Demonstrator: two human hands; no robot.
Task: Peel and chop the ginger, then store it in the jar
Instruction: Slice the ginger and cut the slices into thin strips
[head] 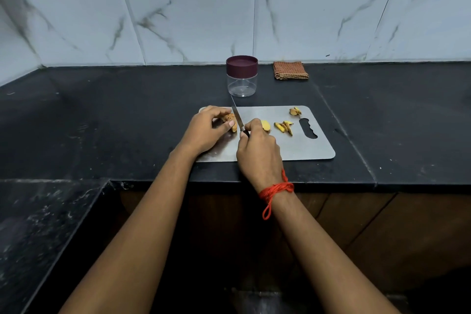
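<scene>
The unpeeled piece of ginger (230,122) lies at the far left corner of the steel cutting board (305,148), its long axis running slantwise from far left to near right. The left hand (206,130) is curled over it from the left, with the thumb on its near side and the fingers on its far side, so it is pinned in that grip. Just to its right is the knife (237,116), a narrow blade whose long axis runs near to far, the tip pointing away and slightly left toward the jar. Whether the edge touches the ginger cannot be told. The right hand (257,153) is closed round the knife's dark handle, knuckles up. The two hands are close together but not touching.

Just right of the right hand's fingers lies a peeled yellow ginger chunk (265,125). Farther right is a small heap of ginger strips (284,127), and another small heap of scraps (295,111) sits near the board's far right corner, beside its handle slot.

Beyond the board, on the black worktop (127,110), a clear jar (242,85) stands upright with a maroon lid (242,65) on it. A folded checked cloth (290,70) lies to its right, against the marbled wall tiles (191,8). A red thread (276,190) circles the right wrist.
</scene>
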